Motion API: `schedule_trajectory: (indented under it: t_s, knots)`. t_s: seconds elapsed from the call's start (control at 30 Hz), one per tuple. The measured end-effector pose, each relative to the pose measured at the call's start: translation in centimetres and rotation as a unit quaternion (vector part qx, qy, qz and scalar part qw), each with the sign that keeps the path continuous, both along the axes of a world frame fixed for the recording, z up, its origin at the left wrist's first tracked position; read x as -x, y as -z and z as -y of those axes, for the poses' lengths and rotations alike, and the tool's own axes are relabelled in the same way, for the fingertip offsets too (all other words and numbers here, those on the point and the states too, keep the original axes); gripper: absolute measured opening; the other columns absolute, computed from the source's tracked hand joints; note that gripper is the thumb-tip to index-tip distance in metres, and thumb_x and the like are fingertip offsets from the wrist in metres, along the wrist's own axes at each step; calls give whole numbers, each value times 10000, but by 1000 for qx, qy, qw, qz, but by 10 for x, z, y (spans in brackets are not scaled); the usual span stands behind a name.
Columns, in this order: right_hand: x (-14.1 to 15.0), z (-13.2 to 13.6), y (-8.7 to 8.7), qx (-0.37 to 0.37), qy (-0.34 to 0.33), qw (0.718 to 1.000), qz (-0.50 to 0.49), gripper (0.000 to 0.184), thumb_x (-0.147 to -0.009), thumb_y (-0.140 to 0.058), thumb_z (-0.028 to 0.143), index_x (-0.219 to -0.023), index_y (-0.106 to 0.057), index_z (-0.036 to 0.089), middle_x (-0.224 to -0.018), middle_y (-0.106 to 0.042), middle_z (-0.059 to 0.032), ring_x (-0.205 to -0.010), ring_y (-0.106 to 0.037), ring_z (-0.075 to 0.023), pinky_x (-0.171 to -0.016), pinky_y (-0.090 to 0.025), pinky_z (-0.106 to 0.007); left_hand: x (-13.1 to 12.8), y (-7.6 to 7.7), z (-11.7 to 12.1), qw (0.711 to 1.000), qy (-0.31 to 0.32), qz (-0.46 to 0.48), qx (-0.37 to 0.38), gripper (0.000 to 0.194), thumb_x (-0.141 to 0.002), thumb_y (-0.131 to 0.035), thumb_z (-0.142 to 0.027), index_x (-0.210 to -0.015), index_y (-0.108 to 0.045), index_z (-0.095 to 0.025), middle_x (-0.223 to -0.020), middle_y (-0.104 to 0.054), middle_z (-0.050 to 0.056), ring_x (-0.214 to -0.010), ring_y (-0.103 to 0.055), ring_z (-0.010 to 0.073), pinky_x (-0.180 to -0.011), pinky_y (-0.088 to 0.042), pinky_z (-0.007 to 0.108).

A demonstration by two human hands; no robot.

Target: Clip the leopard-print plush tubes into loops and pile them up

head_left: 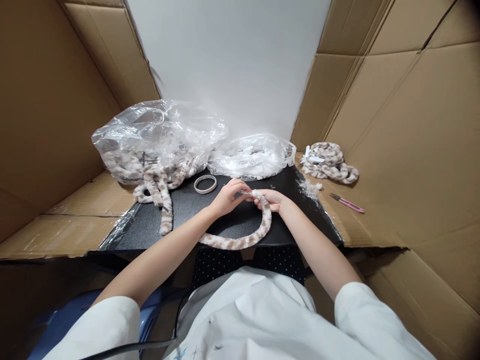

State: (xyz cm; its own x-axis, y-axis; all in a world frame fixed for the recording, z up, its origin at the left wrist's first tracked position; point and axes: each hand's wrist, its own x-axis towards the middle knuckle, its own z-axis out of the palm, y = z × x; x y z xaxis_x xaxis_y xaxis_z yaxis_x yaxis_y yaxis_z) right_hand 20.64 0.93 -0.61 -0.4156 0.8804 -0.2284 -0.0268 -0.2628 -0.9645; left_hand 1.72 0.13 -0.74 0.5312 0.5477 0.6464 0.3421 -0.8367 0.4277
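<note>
A plush tube [240, 242], white with brown spots, curves over the front of the black table. Its upper end is held between my two hands, which meet near the middle of the table. My right hand [273, 199] is closed around the furry end. From the left, my left hand [229, 196] pinches at the tip of that same end, where a thin greyish piece sticks out. The fingers partly cover this spot, so its detail is hidden. The tube's other end passes behind my left forearm.
A clear plastic bag [157, 125] with spotted plush tubes stands back left, some spilling out. Another clear bag [251, 155] holds white pieces. A tape roll [205, 184] lies nearby. Right are coiled plush tubes [326, 160], fluff scraps [310, 189] and pink thread snips [348, 203]. Cardboard walls flank the table.
</note>
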Motion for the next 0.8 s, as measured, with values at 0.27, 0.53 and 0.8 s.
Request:
schedule_trajectory:
  t_s: [0.27, 0.53, 0.8]
  knots:
    - [7, 2, 3, 14, 173, 984, -40, 321, -670, -704, 51, -852, -487, 201, -521, -585, 72, -399, -496, -70, -380, -396, -155, 0, 5, -4, 999, 10, -10, -48, 101, -917, -549, -217, -923, -642, -178, -889, -660, 63, -868, -570, 180, -815, -461, 321]
    - [7, -1, 13, -155, 178, 970, -59, 463, -526, -831, 222, -881, -534, 201, -627, -669, 61, -572, -601, -107, -588, -480, -233, 2, 11, -10, 999, -8, -27, -22, 131, -915, -564, -260, -917, -663, -176, -858, -659, 54, -847, -587, 176, -811, -460, 311]
    - [8, 2, 14, -141, 163, 972, -94, 545, -457, -879, 293, -866, -529, 210, -620, -672, 70, -560, -620, -113, -573, -488, -240, 2, 11, -9, 999, 3, -22, 32, 101, -888, -597, -246, -903, -664, -172, -856, -674, 46, -839, -613, 164, -802, -474, 289]
